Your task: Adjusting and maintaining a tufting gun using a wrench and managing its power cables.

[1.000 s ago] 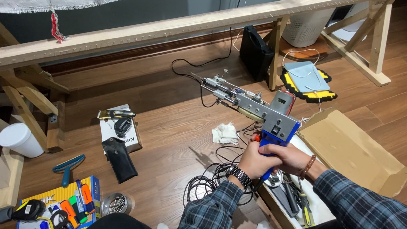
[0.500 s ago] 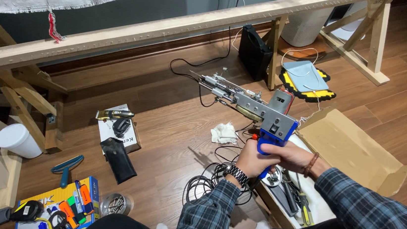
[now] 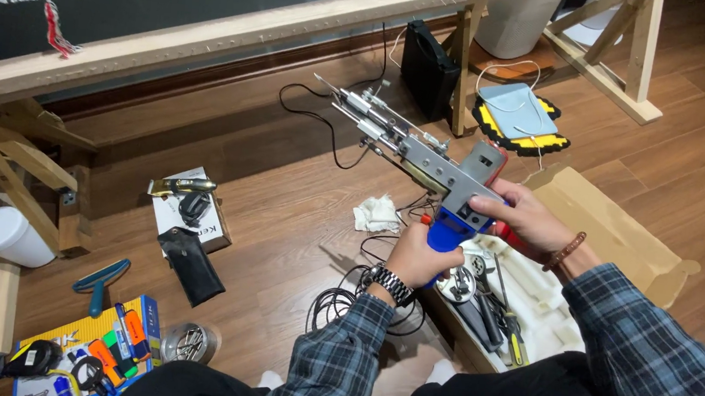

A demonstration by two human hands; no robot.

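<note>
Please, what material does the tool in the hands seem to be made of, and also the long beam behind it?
The tufting gun: its body looks like bare grey metal, dull sheen; its handle, in the left hand, looks like blue plastic. The right hand steadies its rear. The beam: pale unfinished wood, with visible grain.

Both forearms are extended forward in plaid sleeves. The left hand (image 3: pixel 417 258), a watch worn at its wrist, is closed in a fist-like grip. The right hand (image 3: pixel 516 217) is raised slightly higher, fingers curled, a bead bracelet at its wrist.

Bare floor (image 3: pixel 282 208) beyond tangled cable (image 3: pixel 343 296)
</note>
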